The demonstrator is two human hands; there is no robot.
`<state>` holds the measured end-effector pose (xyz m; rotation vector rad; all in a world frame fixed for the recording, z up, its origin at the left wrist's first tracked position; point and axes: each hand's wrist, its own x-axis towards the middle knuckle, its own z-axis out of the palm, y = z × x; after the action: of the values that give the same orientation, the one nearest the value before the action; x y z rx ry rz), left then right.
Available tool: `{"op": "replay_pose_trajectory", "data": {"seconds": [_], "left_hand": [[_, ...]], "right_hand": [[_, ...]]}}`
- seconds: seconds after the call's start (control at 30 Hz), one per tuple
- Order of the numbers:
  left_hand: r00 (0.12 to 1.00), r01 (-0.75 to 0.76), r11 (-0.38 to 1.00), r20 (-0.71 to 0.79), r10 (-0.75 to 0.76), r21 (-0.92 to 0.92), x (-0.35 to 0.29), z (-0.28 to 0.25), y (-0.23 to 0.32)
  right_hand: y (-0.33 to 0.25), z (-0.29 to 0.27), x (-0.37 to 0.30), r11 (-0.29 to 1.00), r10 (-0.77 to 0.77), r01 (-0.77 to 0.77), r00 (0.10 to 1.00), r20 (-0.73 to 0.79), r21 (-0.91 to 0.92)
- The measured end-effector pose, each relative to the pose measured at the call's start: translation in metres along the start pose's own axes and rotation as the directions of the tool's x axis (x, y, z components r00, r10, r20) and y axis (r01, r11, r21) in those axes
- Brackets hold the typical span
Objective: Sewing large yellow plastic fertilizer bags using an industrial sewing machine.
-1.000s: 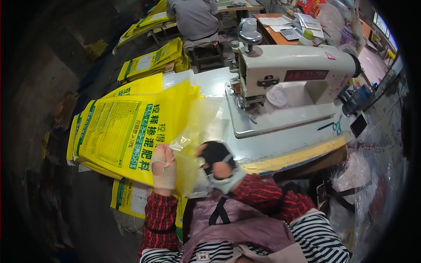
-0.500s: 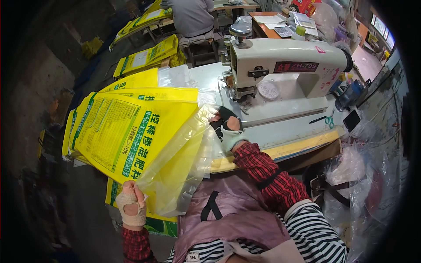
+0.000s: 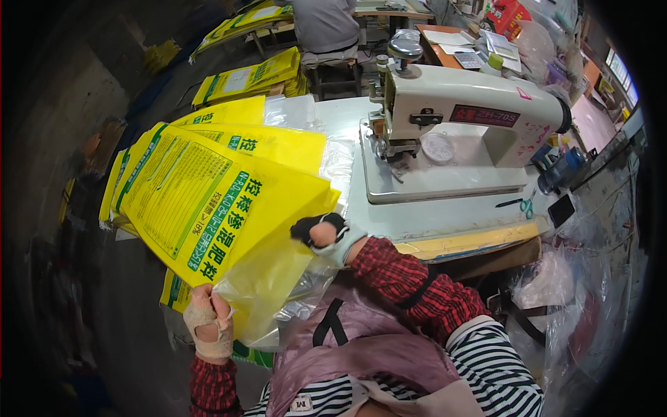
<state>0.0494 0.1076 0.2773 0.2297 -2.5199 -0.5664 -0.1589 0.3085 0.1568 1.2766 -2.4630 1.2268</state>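
A large yellow woven bag (image 3: pixel 187 201) with green print lies fanned over several more of its kind. My left hand (image 3: pixel 208 326), in a beige fingerless glove, pinches the bag's near corner. Clear plastic liner (image 3: pixel 260 267) sticks out of the bag's open end and hangs toward my lap. My right hand (image 3: pixel 325 236), in a black and pale glove, is closed at the liner beside the bag's right edge; its fingertips are partly hidden. Beyond it, a white sewing machine (image 3: pixel 472 104) stands on the worktable (image 3: pixel 347 132).
Blue-handled scissors (image 3: pixel 526 207), a black phone-like slab (image 3: pixel 561 210) and a blue bottle (image 3: pixel 564 170) lie at the table's right end. Another stack of yellow bags (image 3: pixel 250 76) stands at the back left, near a seated person in grey (image 3: pixel 325 28). Clear plastic (image 3: pixel 549 278) is heaped at right.
My right hand has moved left and nearer me, drawing the liner and the bag's right edge along. My left hand keeps its hold on the corner. The view has shifted slightly.
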Motion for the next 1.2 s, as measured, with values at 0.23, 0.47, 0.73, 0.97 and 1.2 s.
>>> {"op": "replay_pose_trajectory", "data": {"seconds": [0.23,0.47,0.73,0.97,1.2], "left_hand": [[0.993,-0.026,0.988,0.115,0.008,0.154,-0.043,-0.013,-0.004],[0.726,0.688,0.663,0.283,-0.627,-0.296,-0.066,-0.054,-0.006],[0.875,0.022,0.999,0.485,-0.007,-0.024,-0.036,0.049,0.046],[0.975,0.094,0.955,0.166,-0.145,0.280,-0.119,0.040,-0.127],[0.988,0.014,0.829,0.120,-0.097,0.559,-0.115,-0.023,-0.128]], "right_hand": [[-0.001,-0.060,0.044,0.971,0.198,-0.239,0.846,-0.495,-0.021],[-0.017,-0.028,0.055,0.981,-0.057,0.037,0.993,-0.100,-0.188],[-0.088,0.001,0.021,0.926,-0.272,0.267,0.962,0.019,-0.268],[-0.071,-0.026,-0.043,0.934,-0.218,0.264,0.955,0.200,-0.242],[-0.084,-0.001,-0.029,0.936,-0.220,0.259,0.959,0.177,-0.237]]}}
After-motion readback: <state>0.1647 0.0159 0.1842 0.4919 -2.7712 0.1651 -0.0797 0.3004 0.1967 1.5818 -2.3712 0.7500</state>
